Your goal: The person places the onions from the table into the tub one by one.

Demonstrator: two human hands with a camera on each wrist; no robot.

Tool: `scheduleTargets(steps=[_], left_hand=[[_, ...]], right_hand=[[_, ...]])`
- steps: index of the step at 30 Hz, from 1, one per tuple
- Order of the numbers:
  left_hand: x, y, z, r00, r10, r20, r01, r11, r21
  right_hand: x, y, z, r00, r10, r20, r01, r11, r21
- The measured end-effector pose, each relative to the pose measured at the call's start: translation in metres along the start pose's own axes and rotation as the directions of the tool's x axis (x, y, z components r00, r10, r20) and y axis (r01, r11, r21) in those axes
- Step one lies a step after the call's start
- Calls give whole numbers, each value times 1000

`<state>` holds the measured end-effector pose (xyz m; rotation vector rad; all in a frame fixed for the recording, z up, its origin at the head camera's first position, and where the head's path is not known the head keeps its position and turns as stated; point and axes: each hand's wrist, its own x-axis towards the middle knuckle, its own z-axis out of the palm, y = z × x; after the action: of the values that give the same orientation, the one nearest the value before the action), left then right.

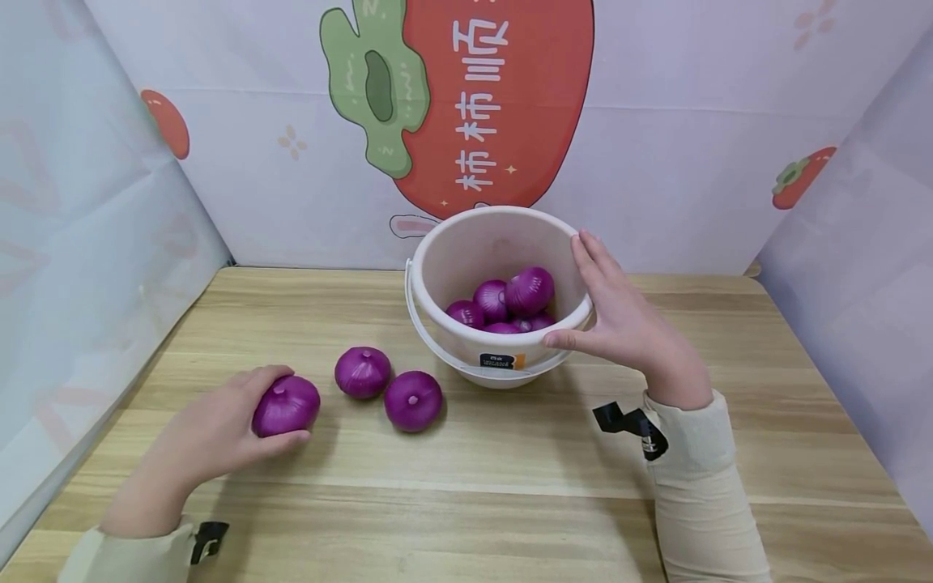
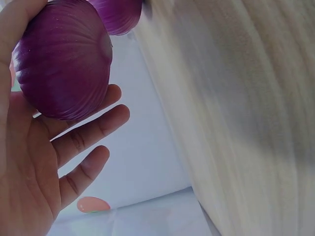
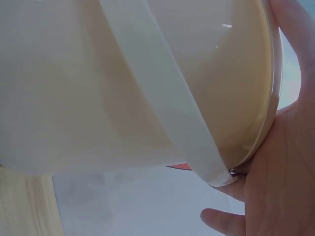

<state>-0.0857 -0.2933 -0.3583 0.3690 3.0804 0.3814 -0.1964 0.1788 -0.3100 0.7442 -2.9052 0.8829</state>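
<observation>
My left hand [image 1: 222,425] holds a red onion [image 1: 287,405] between thumb and fingers at the left of the table. In the left wrist view this onion [image 2: 66,59] sits against the thumb and forefingers, with the other fingers [image 2: 91,129] spread. Two more red onions, one [image 1: 363,372] farther back and one [image 1: 413,401] nearer, lie to its right. My right hand [image 1: 630,320] rests against the right side of a white bucket [image 1: 466,348], thumb at the front rim and fingers toward the back. Several red onions [image 1: 530,291] lie inside the bucket.
The bucket's handle [image 3: 157,88] hangs down along its outer wall. A wooden table [image 1: 437,518] lies beneath everything, and a printed cloth wall [image 1: 678,162] stands behind. Black straps [image 1: 630,429] hang by both sleeves.
</observation>
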Motion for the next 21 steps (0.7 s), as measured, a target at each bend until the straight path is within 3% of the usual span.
scheduleTargets(steps=[21], left_hand=[[6, 18, -7, 993, 77, -89, -74, 996, 43]], right_hand=[[1, 0, -1, 1000, -20, -5, 20, 1000, -8]])
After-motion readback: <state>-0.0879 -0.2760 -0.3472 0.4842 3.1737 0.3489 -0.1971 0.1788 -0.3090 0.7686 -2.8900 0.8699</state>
